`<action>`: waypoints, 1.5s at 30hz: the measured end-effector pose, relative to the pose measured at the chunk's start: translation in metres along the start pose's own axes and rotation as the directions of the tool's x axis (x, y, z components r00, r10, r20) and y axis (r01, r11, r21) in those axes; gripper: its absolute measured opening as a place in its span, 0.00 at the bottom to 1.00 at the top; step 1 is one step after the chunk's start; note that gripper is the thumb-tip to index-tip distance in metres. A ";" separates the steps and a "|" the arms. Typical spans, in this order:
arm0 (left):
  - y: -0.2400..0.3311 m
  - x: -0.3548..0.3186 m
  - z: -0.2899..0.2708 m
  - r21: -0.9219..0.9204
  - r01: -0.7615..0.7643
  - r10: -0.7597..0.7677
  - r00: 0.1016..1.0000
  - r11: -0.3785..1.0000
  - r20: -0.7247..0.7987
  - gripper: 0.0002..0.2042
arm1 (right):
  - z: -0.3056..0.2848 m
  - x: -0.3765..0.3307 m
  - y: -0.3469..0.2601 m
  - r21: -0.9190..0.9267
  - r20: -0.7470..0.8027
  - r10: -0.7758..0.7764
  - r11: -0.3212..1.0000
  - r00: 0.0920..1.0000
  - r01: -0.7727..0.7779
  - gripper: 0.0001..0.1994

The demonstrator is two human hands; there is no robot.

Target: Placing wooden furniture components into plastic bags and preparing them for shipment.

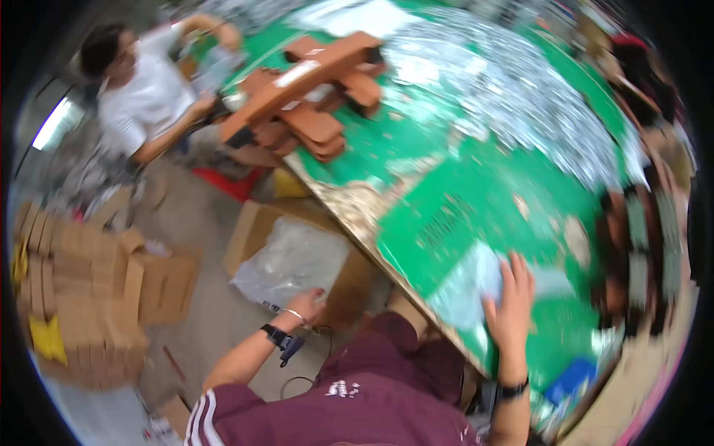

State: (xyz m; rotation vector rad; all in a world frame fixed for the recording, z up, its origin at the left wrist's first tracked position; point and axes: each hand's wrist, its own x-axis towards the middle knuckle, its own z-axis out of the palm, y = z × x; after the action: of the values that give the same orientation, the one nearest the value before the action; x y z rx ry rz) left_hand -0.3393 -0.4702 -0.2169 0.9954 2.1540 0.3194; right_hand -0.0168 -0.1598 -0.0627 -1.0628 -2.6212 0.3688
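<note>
My left hand [305, 305] is low on the left, at the near edge of a clear plastic bag bundle [294, 256]. Its fingers look curled, and what they hold, if anything, is hidden by blur. The bundle sits in an open cardboard box [349, 297] beside the table. On the green tabletop [483, 197], my right hand [512, 301] lies with its fingers stretched out. It rests on the right part of a pale, see-through plastic sheet or bag [468, 286], near the table's front edge.
Brown strap-like pieces [305, 89] are stacked crosswise at the far left of the table. Shiny silvery packets [506, 89] spread across the back. Dark brown and grey stacks [643, 253] stand right. Flat cartons [82, 290] pile up on the left. A person in white [141, 89] works at far left.
</note>
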 end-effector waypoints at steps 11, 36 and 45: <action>0.224 -0.063 -0.064 0.343 -0.896 0.928 0.166 0.283 -0.333 0.21 | -0.009 -0.016 0.012 0.230 -0.257 0.119 0.971 0.959 -0.059 0.10; 0.314 -0.011 -0.013 0.538 -0.763 0.912 0.409 0.358 -0.026 0.35 | -0.213 0.034 0.071 -0.491 -0.633 -0.348 0.871 0.691 -0.011 0.16; 0.322 -0.001 -0.005 0.411 -0.872 0.923 0.352 0.265 0.152 0.33 | -0.325 -0.020 0.232 -0.585 -0.565 0.161 0.614 0.809 -0.530 0.35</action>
State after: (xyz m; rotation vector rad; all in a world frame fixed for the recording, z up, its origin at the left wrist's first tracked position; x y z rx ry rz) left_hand -0.1630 -0.2545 -0.0547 2.5422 1.4710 0.4357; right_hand 0.2597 0.0285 0.1560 -1.6693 -2.0775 -0.8624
